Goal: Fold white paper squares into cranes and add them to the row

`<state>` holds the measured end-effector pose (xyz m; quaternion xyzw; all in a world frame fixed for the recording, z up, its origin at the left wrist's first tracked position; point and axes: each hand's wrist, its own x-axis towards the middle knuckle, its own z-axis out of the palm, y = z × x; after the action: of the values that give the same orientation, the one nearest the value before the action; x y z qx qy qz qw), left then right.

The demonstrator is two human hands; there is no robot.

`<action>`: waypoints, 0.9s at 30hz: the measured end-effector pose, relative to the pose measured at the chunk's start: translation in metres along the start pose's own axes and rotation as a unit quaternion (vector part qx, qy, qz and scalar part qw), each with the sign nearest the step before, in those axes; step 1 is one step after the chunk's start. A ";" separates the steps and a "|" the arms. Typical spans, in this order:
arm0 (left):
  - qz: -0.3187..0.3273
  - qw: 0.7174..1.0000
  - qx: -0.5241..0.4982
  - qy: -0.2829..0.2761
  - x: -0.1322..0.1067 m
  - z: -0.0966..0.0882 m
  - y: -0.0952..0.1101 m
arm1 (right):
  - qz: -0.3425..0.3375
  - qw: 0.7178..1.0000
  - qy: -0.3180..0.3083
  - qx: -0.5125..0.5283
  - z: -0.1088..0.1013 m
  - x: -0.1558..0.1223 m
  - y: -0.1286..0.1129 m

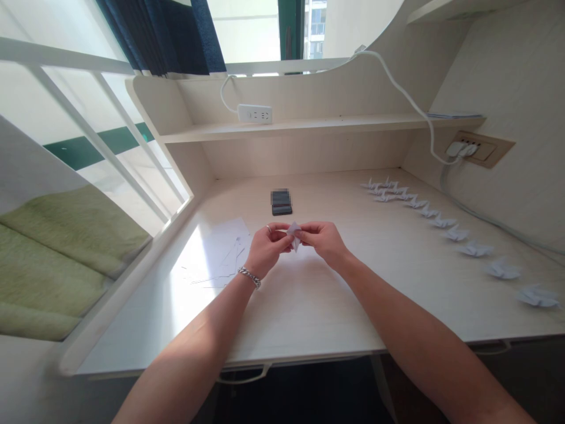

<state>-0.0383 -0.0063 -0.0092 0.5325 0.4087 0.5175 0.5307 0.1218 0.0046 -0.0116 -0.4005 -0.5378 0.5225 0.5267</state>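
Observation:
My left hand (pixel 266 249) and my right hand (pixel 321 240) meet above the middle of a pale wooden desk (pixel 309 300). Both pinch one small folded piece of white paper (pixel 293 234) between their fingertips. The left hand wears a ring and a metal bracelet at the wrist. A loose stack of white paper sheets (pixel 218 259) lies flat on the desk just left of my left hand.
A dark phone (pixel 281 202) lies face up beyond my hands. Several folded white paper cranes (pixel 441 222) run in a curved row along the desk's right side. A power strip (pixel 255 113) sits on the shelf; a wall socket (pixel 468 148) with plugs is at right.

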 end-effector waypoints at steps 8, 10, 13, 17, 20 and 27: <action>-0.016 1.000 0.001 -0.009 -0.002 0.003 0.003 | -0.037 0.999 0.010 0.024 0.002 0.002 0.008; -0.025 1.000 0.007 -0.010 -0.003 0.004 0.004 | -0.044 0.998 0.018 0.031 0.003 0.002 0.009; -0.039 0.999 0.012 -0.007 -0.004 0.006 0.004 | -0.043 0.998 0.035 0.037 0.005 0.002 0.009; -0.063 0.998 -0.016 -0.027 -0.005 0.009 0.003 | -0.050 0.996 0.064 0.028 0.005 0.002 0.008; -0.085 0.994 -0.033 -0.056 -0.007 0.010 0.002 | -0.058 0.994 0.086 0.026 0.004 0.004 0.007; -0.141 0.983 -0.019 -0.113 -0.010 0.009 0.005 | -0.044 0.992 0.108 0.055 0.001 0.006 0.005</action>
<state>-0.0313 -0.0175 -0.0045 0.5143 0.4076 0.3815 0.6510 0.1197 0.0106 -0.0154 -0.4010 -0.4649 0.4815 0.6255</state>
